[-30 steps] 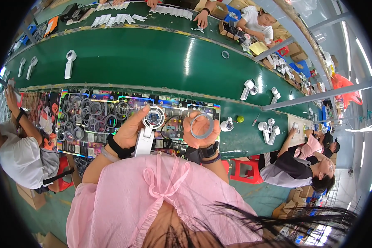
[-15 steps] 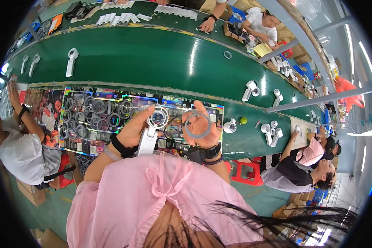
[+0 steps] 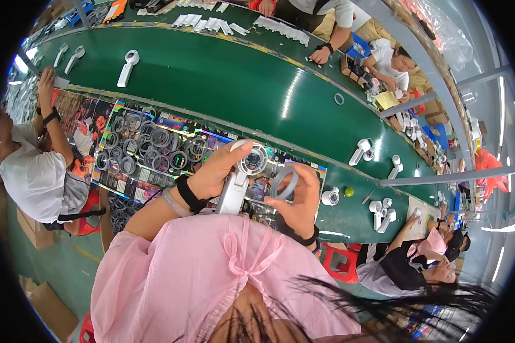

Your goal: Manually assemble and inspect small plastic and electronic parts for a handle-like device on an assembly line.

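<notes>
My left hand (image 3: 214, 171) is closed round a white handheld fan (image 3: 233, 193), its thumb up by the round head. The fan's head faces up and shows a dark round centre inside a pale rim. Just to its right, my right hand (image 3: 303, 200) pinches a grey ring (image 3: 284, 183) between thumb and fingers. The ring is tilted on edge, near the fan head but apart from it. Many more grey rings (image 3: 160, 137) lie spread over the printed sheet (image 3: 134, 190) to the left of my hands.
Beyond the sheet runs a green conveyor belt (image 3: 212, 74) carrying several white fans (image 3: 129, 67). At right are a fan head (image 3: 330, 196), a green ball (image 3: 349, 191) and more fans (image 3: 382, 214). Co-workers sit left (image 3: 37, 171) and right (image 3: 406, 260); a red stool (image 3: 342, 263) stands below.
My right hand has turned from palm-up with the ring lying across its fingers to pinching the ring on edge. The view has shifted, and both hands appear farther right.
</notes>
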`<state>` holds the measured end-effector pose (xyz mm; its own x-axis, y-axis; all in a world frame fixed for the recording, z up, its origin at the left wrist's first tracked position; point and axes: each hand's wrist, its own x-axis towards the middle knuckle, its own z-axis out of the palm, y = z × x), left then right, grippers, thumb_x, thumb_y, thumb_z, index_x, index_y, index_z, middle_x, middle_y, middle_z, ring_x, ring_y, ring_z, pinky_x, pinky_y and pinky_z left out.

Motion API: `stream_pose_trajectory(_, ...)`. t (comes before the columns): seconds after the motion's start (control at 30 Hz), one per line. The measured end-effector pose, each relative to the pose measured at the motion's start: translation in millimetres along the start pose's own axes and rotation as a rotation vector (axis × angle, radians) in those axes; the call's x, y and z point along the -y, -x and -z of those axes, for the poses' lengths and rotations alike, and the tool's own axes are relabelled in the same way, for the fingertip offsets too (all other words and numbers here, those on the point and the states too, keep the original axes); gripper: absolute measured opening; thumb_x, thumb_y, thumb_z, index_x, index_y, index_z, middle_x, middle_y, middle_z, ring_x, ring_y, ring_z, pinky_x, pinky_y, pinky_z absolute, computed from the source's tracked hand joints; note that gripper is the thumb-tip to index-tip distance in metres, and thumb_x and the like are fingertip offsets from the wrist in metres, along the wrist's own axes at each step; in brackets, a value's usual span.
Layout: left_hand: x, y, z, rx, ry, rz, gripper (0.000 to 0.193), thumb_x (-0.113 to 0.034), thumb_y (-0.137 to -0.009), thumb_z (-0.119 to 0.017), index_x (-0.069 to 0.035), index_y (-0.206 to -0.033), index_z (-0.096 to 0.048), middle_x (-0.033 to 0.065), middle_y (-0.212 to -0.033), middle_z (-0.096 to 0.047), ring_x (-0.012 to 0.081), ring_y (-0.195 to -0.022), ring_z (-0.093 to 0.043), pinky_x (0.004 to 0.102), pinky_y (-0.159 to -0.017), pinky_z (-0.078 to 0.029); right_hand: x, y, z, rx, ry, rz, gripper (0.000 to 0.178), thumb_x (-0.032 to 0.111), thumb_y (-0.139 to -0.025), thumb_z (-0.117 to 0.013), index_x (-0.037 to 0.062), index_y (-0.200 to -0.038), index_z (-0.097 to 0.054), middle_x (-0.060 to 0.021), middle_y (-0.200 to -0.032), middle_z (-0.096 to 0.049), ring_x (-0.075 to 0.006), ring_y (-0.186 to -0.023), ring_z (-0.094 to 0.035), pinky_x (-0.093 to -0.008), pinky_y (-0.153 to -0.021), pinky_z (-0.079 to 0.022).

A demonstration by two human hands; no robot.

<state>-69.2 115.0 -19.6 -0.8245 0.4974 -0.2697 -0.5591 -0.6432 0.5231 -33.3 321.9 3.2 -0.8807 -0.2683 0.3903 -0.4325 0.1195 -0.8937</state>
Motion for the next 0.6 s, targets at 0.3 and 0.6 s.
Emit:
stream_pose_trajectory(0.3, -0.5, 21.4, -30.8, -0.005, -0.128, -0.333, 0.058, -0.03, -0.086, -0.071, -0.01, -0.134, -0.044, 0.0043, -0.105, -0.06, 0.0103, -0.09, -0.058, 0.0261, -0.074, -0.052, 7.1, 2.6, -17.3, -0.056, 0.145, 0.268, 0.092, -0.002, -0.063, -0.083, 0.0149, -0.14, -0.036, -0.0202, -0.135, -0.036, -0.0312, -0.1, -0.063, -0.034, -0.074, -0.058)
stream_pose_trajectory(0.6, -9.5, 37.2, -39.2, 0.095, -0.4, -0.649, 0.051, -0.042, -0.1, -0.043, -0.004, -0.134, -0.042, 0.0097, -0.119, -0.053, 0.0138, -0.106, -0.051, 0.0281, -0.093, -0.04, 10.1, 2.2, -30.9, -0.146, 0.447, 0.531, 0.095, 0.006, -0.06, -0.088, 0.0155, -0.139, -0.036, -0.0237, -0.129, -0.042, -0.0341, -0.093, -0.064, -0.0362, -0.073, -0.059)
